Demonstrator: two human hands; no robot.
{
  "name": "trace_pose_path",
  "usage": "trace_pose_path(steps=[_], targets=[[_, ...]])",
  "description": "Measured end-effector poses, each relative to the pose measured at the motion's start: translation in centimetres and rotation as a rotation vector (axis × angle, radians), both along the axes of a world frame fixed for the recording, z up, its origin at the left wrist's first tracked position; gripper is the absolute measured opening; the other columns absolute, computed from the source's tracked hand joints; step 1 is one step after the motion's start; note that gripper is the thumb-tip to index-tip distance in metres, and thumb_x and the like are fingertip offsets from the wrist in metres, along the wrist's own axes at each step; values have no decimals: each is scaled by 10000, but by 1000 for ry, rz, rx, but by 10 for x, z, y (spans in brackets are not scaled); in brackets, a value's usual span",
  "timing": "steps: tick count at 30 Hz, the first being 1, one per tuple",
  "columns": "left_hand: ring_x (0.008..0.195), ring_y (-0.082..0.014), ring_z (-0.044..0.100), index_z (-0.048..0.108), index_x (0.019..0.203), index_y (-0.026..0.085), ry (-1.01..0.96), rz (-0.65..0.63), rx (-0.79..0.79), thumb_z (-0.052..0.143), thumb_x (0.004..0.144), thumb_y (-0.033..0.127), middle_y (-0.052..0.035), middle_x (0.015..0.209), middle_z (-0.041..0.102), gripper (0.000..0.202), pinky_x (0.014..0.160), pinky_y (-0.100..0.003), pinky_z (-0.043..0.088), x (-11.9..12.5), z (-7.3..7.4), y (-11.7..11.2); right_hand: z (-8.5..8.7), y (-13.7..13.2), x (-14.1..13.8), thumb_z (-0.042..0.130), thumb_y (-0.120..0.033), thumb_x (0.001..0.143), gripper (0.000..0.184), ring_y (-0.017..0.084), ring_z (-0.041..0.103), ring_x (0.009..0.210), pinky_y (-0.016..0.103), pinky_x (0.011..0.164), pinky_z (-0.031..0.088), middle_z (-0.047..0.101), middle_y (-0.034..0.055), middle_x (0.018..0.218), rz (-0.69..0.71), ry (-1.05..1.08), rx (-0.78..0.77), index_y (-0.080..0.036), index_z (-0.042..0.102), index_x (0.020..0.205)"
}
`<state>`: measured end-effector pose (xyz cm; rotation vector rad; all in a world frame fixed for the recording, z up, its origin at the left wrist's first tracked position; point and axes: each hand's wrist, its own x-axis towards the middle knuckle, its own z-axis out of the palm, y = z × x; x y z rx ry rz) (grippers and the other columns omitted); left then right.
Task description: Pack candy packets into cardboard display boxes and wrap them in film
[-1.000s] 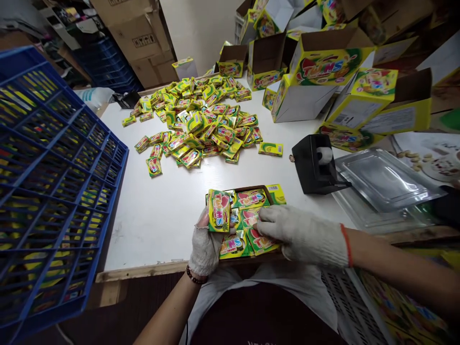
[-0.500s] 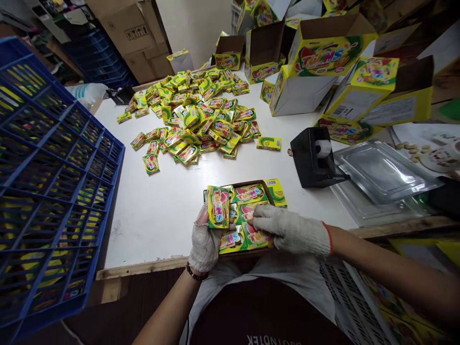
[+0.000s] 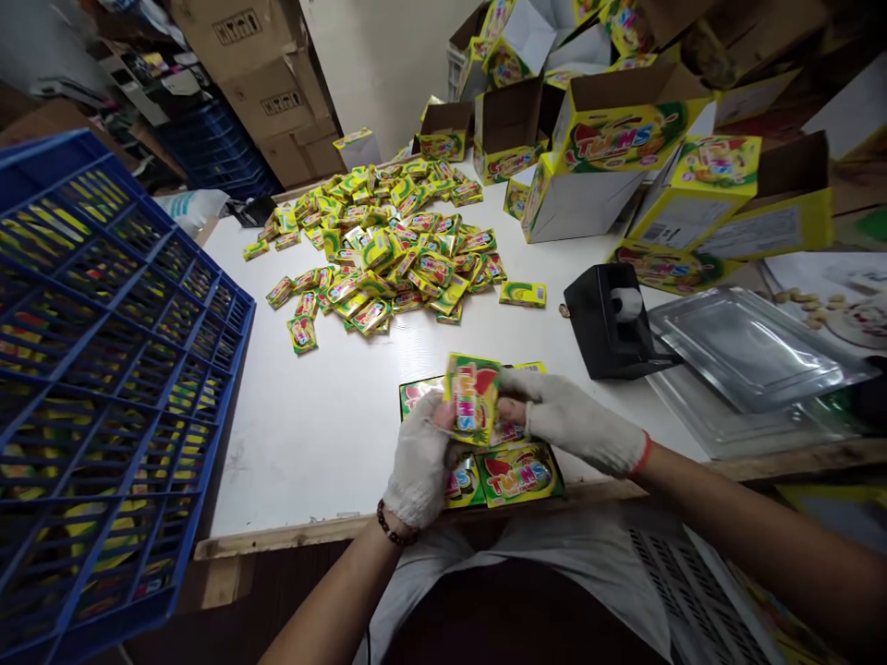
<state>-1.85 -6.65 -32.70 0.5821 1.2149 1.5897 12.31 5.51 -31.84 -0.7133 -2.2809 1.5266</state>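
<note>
My left hand (image 3: 421, 459), in a white fingerless glove, grips a yellow-green candy packet (image 3: 472, 397) and holds it upright over a flat tray of packets (image 3: 516, 476) at the table's near edge. My right hand (image 3: 565, 417), also gloved, meets the packet from the right, its fingers pinching the packet's right edge. Several packets lie face up in the tray, partly hidden under both hands.
A heap of loose packets (image 3: 388, 245) covers the far middle of the white table (image 3: 319, 416). A black tape dispenser (image 3: 610, 321) and clear plastic lids (image 3: 748, 351) lie to the right. Open yellow cartons (image 3: 624, 148) stack behind. A blue crate (image 3: 103, 369) stands left.
My left hand has carried the packet rightward over the tray's middle. My right hand has lifted off the packets in the tray and taken hold of that packet's edge.
</note>
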Motion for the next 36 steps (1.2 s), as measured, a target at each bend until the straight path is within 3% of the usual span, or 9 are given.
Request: trace_pose_path(steps=[4, 8, 12, 18, 23, 27, 31, 34, 36], targets=[[722, -182, 623, 664, 842, 194, 517, -50, -132, 581, 821, 692, -36, 788, 667, 505, 626, -285, 525, -6, 3, 4, 9, 22, -8, 448, -351, 926, 337, 205, 635, 921, 294, 786, 512, 710, 54, 1024, -29, 11, 42, -165, 653, 1117], [739, -175, 585, 641, 825, 196, 850, 183, -108, 485, 905, 600, -19, 746, 617, 441, 668, -281, 482, -50, 1, 6, 3, 43, -8, 469, -162, 823, 382, 219, 624, 992, 307, 866, 479, 701, 77, 1096, 207, -173, 347, -171, 671, 1148], [831, -185, 611, 625, 922, 202, 1060, 358, -217, 512, 890, 399, -30, 861, 643, 230, 780, -305, 489, -108, -7, 30, -13, 38, -16, 483, -59, 704, 367, 216, 606, 885, 291, 750, 445, 680, 75, 989, 380, -367, 567, -198, 708, 959], [1057, -243, 611, 551, 1162, 156, 1171, 505, -474, 617, 838, 337, -143, 1210, 611, 377, 882, -348, 498, -167, -31, 91, -43, 13, -15, 495, -55, 717, 284, 212, 531, 858, 315, 743, 401, 591, 92, 958, 239, -279, 716, -185, 681, 887], [1328, -376, 421, 517, 1234, 126, 1318, 499, -584, 762, 729, 372, -230, 1397, 466, 613, 1077, -454, 370, -189, -40, 134, -61, 4, -14, 500, -143, 856, 196, 219, 484, 806, 340, 707, 352, 581, 106, 907, 154, -321, 923, -182, 676, 932], [1255, -373, 484, 599, 1091, 165, 1425, 351, -609, 764, 715, 292, -188, 1243, 583, 430, 1042, -457, 386, -202, -38, 142, -59, 2, -14, 499, -121, 836, 181, 228, 501, 828, 352, 725, 385, 596, 108, 925, 139, -312, 873, -175, 659, 900], [1112, -352, 568, 603, 1088, 165, 1459, 271, -635, 746, 738, 329, -171, 1128, 618, 412, 926, -446, 459, -198, -33, 127, -54, 7, -10, 466, -158, 889, 217, 227, 558, 908, 373, 817, 472, 610, 100, 963, 89, -51, 628, -181, 651, 1001], [1135, -292, 559, 577, 1189, 195, 1494, 220, -532, 741, 737, 300, -125, 1191, 596, 492, 963, -395, 459, -165, -21, 112, -48, 26, -12, 456, -249, 931, 269, 219, 602, 987, 384, 886, 510, 624, 103, 1058, -148, 156, 399, -198, 593, 1157], [1176, -261, 529, 571, 1227, 225, 1561, 144, -315, 743, 723, 269, -92, 1233, 577, 535, 1012, -360, 438, -130, -11, 101, -39, 45, -17, 481, -328, 926, 365, 223, 621, 998, 402, 886, 526, 617, 111, 1129, -319, 223, 265, -208, 527, 1268]])
